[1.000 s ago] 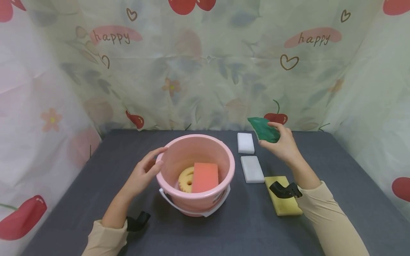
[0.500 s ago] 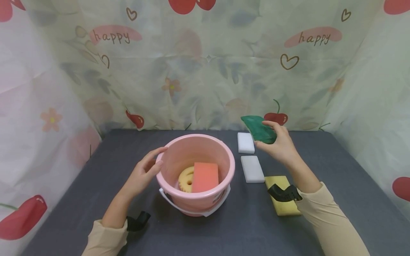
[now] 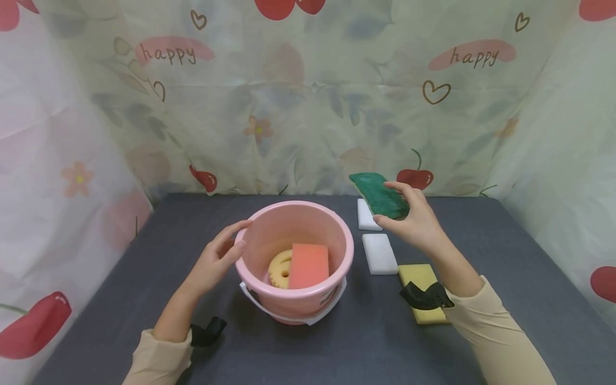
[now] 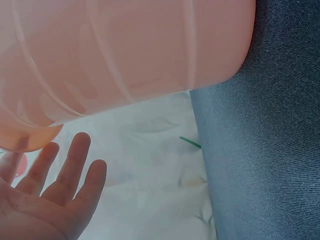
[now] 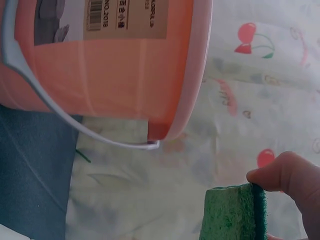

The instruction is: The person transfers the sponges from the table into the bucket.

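Observation:
My right hand (image 3: 416,222) pinches a green scouring sponge (image 3: 380,197) between thumb and fingers, in the air to the right of a pink bucket (image 3: 294,305). In the right wrist view the sponge (image 5: 227,212) shows a porous body with a darker layer on one side. My left hand (image 3: 216,258) touches the bucket's left rim; its fingers (image 4: 75,162) look relaxed and mostly straight in the left wrist view. Inside the bucket lie a round yellow sponge (image 3: 276,267) with a scalloped edge and an orange-red block sponge (image 3: 309,264), which partly covers it.
Two white sponge blocks (image 3: 380,254) lie right of the bucket; the raised green sponge partly hides the farther one. A yellow block sponge (image 3: 423,278) lies under the right wrist. The bucket's white handle (image 3: 310,321) hangs down at its front. Patterned curtains surround the dark table.
My right hand has moved left with the green scouring sponge, closer to the bucket, and the sponge now overlaps the farther white block. The left hand and bucket have stayed still.

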`<state>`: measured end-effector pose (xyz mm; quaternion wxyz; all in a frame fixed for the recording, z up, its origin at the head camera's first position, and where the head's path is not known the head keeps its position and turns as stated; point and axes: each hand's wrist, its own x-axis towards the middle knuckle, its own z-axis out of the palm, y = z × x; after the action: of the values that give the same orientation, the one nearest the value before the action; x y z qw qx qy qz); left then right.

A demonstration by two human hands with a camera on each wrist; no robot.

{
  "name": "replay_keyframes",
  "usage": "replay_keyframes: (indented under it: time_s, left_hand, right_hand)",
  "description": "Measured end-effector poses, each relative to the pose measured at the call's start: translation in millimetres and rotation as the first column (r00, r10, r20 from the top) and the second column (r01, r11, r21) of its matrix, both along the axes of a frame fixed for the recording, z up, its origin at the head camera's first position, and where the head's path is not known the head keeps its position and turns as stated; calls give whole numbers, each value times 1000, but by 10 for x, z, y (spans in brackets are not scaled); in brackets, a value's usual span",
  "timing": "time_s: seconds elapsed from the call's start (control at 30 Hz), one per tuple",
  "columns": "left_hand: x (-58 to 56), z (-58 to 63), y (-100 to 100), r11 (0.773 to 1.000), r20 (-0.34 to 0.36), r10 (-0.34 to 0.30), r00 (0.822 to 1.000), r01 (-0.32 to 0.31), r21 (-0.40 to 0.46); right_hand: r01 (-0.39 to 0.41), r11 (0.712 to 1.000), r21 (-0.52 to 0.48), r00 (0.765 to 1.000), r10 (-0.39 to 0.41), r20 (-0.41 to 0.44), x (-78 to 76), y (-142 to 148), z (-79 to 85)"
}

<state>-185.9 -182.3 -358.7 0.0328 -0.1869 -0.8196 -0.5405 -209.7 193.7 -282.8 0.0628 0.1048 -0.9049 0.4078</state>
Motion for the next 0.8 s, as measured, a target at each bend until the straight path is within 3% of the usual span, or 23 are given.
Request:
replay_keyframes:
  time_s: [0.8]
  left_hand:
    - [0,-13,-18,1000,-1,5,1000,-5,-10]
  right_hand:
    - [-143,990,-13,988,142,-59,242,-277,62]
